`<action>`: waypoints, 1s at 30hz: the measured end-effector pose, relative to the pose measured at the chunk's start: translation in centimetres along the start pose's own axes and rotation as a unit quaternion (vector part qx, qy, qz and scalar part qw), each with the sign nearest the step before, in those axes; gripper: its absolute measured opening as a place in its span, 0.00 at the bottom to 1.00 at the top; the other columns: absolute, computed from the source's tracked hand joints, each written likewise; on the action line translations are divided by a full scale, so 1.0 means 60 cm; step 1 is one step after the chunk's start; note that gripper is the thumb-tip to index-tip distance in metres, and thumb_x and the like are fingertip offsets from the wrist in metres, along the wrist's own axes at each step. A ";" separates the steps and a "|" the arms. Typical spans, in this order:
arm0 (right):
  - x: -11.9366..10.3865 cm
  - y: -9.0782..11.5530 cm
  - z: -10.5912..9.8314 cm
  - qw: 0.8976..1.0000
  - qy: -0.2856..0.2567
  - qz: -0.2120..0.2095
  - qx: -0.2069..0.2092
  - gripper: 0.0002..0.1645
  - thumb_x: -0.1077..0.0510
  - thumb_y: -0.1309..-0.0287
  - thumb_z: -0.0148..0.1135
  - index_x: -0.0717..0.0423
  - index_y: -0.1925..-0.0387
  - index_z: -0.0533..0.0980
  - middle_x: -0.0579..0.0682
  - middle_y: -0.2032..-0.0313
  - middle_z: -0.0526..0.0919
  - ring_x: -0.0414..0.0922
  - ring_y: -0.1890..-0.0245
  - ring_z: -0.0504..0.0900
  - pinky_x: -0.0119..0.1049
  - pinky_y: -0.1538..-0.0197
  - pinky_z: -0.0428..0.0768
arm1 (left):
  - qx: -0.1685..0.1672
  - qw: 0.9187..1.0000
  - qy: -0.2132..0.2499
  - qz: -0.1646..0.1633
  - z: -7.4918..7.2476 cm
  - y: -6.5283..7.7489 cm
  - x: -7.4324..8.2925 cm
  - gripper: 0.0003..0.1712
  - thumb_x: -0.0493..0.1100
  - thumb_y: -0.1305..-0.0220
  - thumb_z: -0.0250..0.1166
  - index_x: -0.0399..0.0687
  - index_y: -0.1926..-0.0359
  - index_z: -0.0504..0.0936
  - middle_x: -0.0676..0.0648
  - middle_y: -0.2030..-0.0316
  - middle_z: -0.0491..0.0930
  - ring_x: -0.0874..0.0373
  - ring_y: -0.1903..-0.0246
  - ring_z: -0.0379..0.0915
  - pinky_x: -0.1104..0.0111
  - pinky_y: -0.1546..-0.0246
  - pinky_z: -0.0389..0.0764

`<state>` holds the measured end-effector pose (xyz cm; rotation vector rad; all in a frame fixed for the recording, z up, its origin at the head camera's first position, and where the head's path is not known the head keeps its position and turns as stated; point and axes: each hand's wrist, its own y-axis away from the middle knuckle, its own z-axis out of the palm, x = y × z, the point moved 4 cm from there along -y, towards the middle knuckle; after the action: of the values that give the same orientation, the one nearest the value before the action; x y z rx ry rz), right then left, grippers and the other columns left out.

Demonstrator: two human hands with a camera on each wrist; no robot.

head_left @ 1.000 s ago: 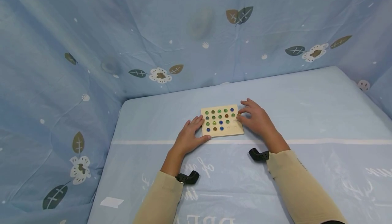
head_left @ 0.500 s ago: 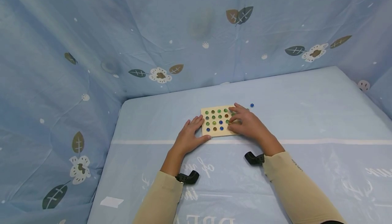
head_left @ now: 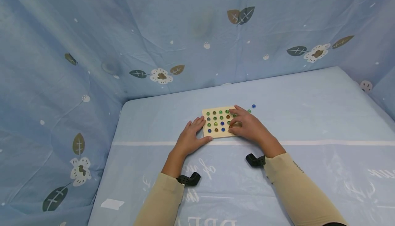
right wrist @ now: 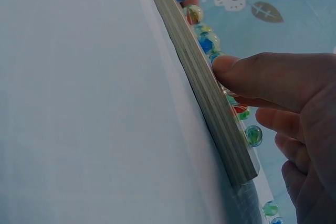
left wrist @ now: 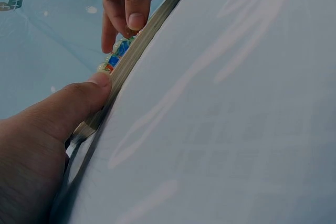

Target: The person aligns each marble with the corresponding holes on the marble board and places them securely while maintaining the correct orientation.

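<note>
A pale wooden board lies on the table, with rows of glass marbles in its hollows. My left hand rests at the board's left side, fingers spread, with the thumb against its near edge. Over the right part of the board is my right hand, pinching a brownish marble between thumb and fingertips. The hand hides the hollows beneath it in the head view. A green marble and a blue marble lie just beyond the board's right edge.
A light blue cloth with a white stripe covers the table. Patterned blue fabric stands behind it and at the sides. A white patch is at the lower left.
My right hand has moved left and down from the board's right edge to over its right part, uncovering the loose blue and green marbles. My left hand has stayed put.
</note>
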<state>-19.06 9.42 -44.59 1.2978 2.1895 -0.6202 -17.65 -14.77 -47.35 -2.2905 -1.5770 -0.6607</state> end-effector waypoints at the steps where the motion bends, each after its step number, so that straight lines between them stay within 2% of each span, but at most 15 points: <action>1: 0.000 0.000 0.000 1.000 0.000 0.000 0.000 0.08 0.52 0.49 0.75 0.52 0.68 0.87 0.57 0.32 0.71 0.57 0.24 0.52 0.60 0.27 0.60 | 0.000 1.000 0.000 0.000 0.000 0.000 0.000 0.50 0.67 0.42 0.66 0.54 0.25 0.60 0.58 0.25 0.54 0.59 0.24 0.47 0.58 0.22 0.46; 22: 0.006 0.000 0.002 1.000 -0.016 0.005 0.004 0.12 0.49 0.48 0.74 0.53 0.66 0.86 0.56 0.33 0.72 0.57 0.25 0.54 0.61 0.27 0.60 | -0.003 1.000 0.005 -0.002 -0.002 0.000 0.001 0.49 0.67 0.41 0.66 0.55 0.25 0.60 0.58 0.24 0.53 0.59 0.24 0.46 0.58 0.22 0.46; 26: 0.007 0.001 0.000 1.000 -0.026 0.002 0.018 0.11 0.50 0.47 0.74 0.52 0.67 0.86 0.55 0.34 0.73 0.56 0.25 0.57 0.60 0.28 0.61 | -0.004 1.000 0.004 -0.004 -0.002 0.000 0.002 0.49 0.67 0.41 0.65 0.55 0.25 0.60 0.58 0.24 0.54 0.59 0.24 0.46 0.58 0.22 0.46; 30: 0.009 0.003 -0.006 0.998 -0.030 -0.003 0.058 0.10 0.52 0.47 0.74 0.54 0.67 0.85 0.56 0.37 0.76 0.56 0.28 0.61 0.59 0.29 0.64 | -0.002 1.000 -0.001 -0.002 -0.002 -0.001 0.001 0.49 0.67 0.41 0.66 0.55 0.25 0.60 0.58 0.25 0.54 0.59 0.24 0.47 0.58 0.22 0.46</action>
<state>-19.21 10.07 -44.67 1.3125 2.1371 -0.7892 -17.69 -14.74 -47.22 -2.2918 -1.5830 -0.6641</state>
